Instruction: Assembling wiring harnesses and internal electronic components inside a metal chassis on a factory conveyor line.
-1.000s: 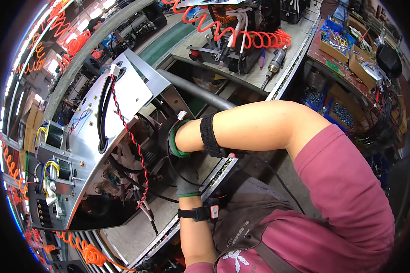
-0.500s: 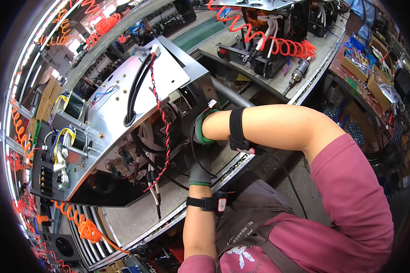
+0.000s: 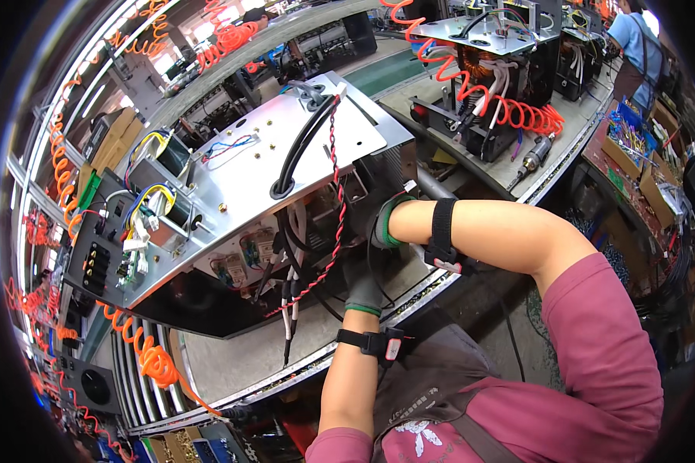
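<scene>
A large electrical unit with a bare metal top panel (image 3: 243, 181) stands tilted across the bench in front of me. My right hand (image 3: 369, 220), in a dark glove with a green cuff, reaches into its shadowed near side. Just below it, my left hand (image 3: 361, 282), in a grey glove, points up into the same opening. The fingers of both hands are lost in the dark, so what they touch is hidden. Beside them hangs a red-and-black twisted wire (image 3: 340, 220). Thick black cables (image 3: 300, 147) loop through the panel, and pale cables with dark ends (image 3: 290, 297) droop beneath.
Another unit (image 3: 510, 73) sits on the far bench, by a red coiled air hose (image 3: 529, 116) and a pneumatic screwdriver (image 3: 534, 154). An orange coiled hose (image 3: 158, 363) hangs at left. Parts boxes (image 3: 629, 143) and a person in blue (image 3: 637, 50) are at right.
My view has shifted, so the unit and both forearms sit further right in the picture. Both hands stay at the unit's near side; no clear finger movement shows.
</scene>
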